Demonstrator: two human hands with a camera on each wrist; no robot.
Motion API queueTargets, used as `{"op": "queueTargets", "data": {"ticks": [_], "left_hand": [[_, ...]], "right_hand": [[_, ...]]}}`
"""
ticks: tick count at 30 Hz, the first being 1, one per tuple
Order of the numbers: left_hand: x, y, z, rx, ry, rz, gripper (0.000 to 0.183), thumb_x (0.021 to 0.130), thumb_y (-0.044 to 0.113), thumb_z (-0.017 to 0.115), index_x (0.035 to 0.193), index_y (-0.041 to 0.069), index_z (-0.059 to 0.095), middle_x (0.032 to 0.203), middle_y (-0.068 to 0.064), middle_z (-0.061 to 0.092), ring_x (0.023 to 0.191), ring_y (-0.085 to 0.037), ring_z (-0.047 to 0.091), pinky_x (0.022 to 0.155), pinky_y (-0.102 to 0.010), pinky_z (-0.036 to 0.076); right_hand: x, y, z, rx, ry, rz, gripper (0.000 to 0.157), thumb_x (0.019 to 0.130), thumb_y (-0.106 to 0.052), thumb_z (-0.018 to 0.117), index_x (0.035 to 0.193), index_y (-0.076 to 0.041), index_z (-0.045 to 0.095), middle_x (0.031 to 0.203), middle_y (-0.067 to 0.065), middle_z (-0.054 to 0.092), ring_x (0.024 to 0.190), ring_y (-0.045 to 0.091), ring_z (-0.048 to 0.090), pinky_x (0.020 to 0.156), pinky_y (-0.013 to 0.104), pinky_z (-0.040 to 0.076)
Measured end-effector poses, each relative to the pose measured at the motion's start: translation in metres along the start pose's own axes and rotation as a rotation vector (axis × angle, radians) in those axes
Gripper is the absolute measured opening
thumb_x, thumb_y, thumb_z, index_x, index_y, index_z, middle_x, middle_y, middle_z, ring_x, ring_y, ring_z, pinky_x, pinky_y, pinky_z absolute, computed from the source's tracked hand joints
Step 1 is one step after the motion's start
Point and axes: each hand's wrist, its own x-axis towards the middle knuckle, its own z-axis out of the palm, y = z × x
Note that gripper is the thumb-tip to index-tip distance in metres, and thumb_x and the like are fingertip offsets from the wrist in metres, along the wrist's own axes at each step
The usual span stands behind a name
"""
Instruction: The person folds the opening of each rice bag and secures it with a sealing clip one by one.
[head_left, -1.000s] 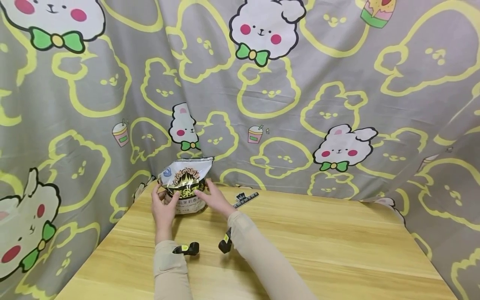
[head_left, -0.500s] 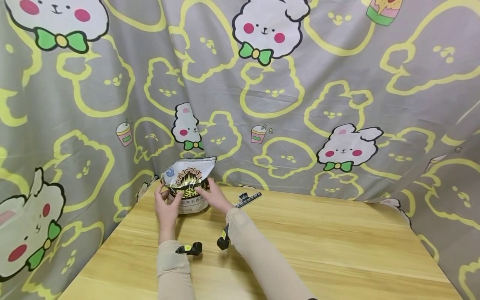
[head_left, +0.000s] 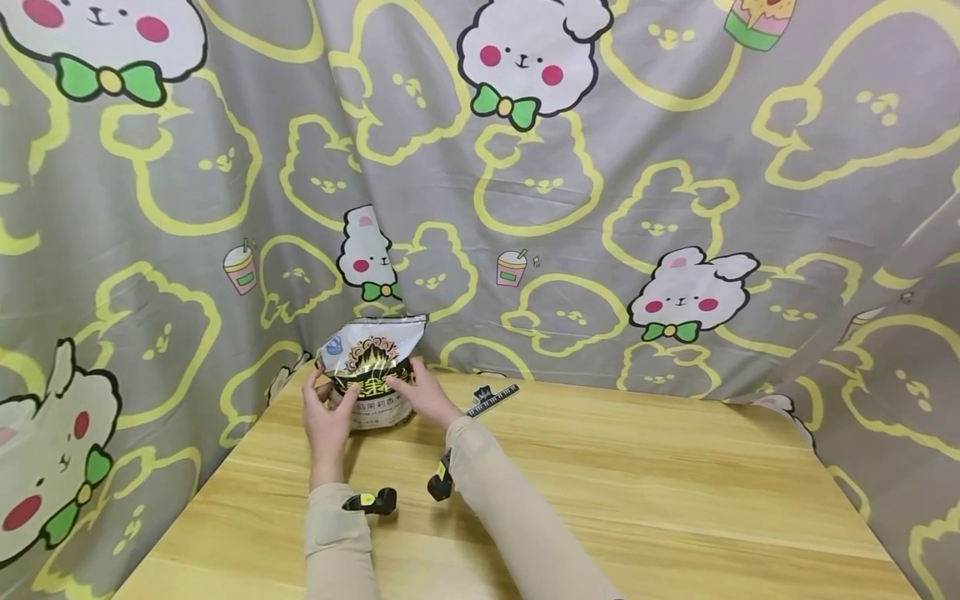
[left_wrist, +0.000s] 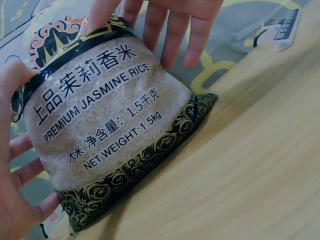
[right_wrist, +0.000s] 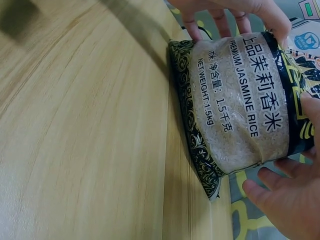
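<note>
A bag of jasmine rice [head_left: 382, 408] stands upright near the far left corner of the wooden table. Its lower part is clear and shows white grains; a black and gold patterned band [left_wrist: 100, 200] runs along the bottom. On the bag's left side, my left hand [head_left: 327, 414] grips it with the thumb on the front and fingers around the side. My right hand [head_left: 426, 392] holds the opposite side, thumb on the printed front, fingers spread along the edge in the right wrist view. The bag's back is hidden.
A black-and-white piano-key strip with a small dark top piece [head_left: 492, 400] lies right of the bag near the table's back edge. A grey patterned curtain [head_left: 555, 333] hangs behind the table [head_left: 637, 492] and along both sides.
The bag and both hands keep nearly the same place on the table. My right wrist has shifted slightly left; the head view has swayed a little.
</note>
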Motion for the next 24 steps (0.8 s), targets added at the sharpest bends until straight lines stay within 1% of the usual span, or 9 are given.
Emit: {"op": "queueTargets", "data": {"ticks": [7, 14, 22, 24], "left_hand": [[-0.0014, 0.0017, -0.0016, 0.009, -0.019, -0.015, 0.075, 0.086, 0.023, 0.074, 0.148, 0.022, 0.032, 0.132, -0.022, 0.052, 0.120, -0.038, 0.048, 0.106, -0.055, 0.036], [-0.0045, 0.0044, -0.0026, 0.008, -0.032, -0.034, 0.075, 0.086, 0.024, 0.074, 0.148, 0.024, 0.031, 0.133, -0.021, 0.051, 0.122, -0.038, 0.046, 0.106, -0.054, 0.035], [-0.0036, 0.0074, -0.0041, 0.023, -0.058, -0.052, 0.077, 0.086, 0.028, 0.073, 0.148, 0.026, 0.029, 0.136, -0.019, 0.050, 0.124, -0.036, 0.045, 0.108, -0.057, 0.034], [-0.0041, 0.0079, -0.0046, 0.028, -0.059, -0.053, 0.076, 0.086, 0.028, 0.073, 0.148, 0.026, 0.029, 0.136, -0.020, 0.050, 0.124, -0.036, 0.045, 0.108, -0.057, 0.035]], "right_hand": [[-0.0021, -0.0005, 0.0013, 0.003, 0.011, 0.011, 0.065, 0.097, -0.044, 0.055, 0.147, -0.007, 0.037, 0.150, 0.017, 0.044, 0.139, 0.034, 0.042, 0.116, 0.049, 0.035], [-0.0046, -0.0007, 0.0013, 0.015, 0.017, 0.023, 0.066, 0.097, -0.044, 0.056, 0.148, -0.007, 0.036, 0.149, 0.016, 0.045, 0.139, 0.033, 0.042, 0.116, 0.047, 0.033], [-0.0085, -0.0018, 0.0004, 0.004, 0.050, 0.030, 0.069, 0.095, -0.045, 0.057, 0.149, -0.007, 0.035, 0.151, 0.018, 0.042, 0.139, 0.036, 0.041, 0.115, 0.051, 0.034], [-0.0094, -0.0021, 0.0002, 0.006, 0.052, 0.024, 0.067, 0.096, -0.045, 0.057, 0.147, -0.007, 0.037, 0.149, 0.018, 0.044, 0.138, 0.035, 0.043, 0.115, 0.050, 0.035]]}}
